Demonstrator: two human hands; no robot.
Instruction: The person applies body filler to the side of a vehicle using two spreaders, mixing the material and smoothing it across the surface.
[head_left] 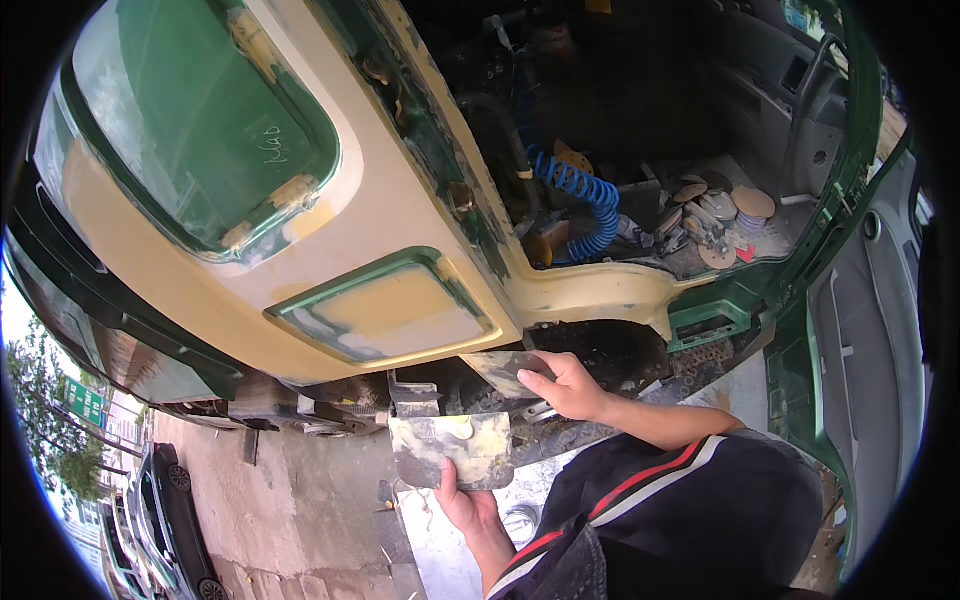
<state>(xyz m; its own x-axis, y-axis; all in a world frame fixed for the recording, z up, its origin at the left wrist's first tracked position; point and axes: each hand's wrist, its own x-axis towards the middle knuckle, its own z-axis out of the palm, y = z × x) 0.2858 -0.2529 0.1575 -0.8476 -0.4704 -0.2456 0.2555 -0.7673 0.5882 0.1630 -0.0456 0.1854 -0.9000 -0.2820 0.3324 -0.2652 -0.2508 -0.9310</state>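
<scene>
My left hand [470,500] grips a mottled flat mixing plate [420,450] that carries a pale yellow dab of paste [460,427]. My right hand [565,390], up and to its right, is closed on a flat, paste-smeared spreader [490,370], held tilted near the vehicle's lower body. Behind them stands a vehicle body [260,310] in beige filler, pink primer and green paint, with a recessed lower panel [380,310] just above my hands.
An open door [870,340] is on the right. A coiled blue hose [600,200] and several sanding discs [752,203] lie inside the doorway. Below me is a white board [430,540] with a round can [520,520]. Parked cars [165,500] stand at lower left.
</scene>
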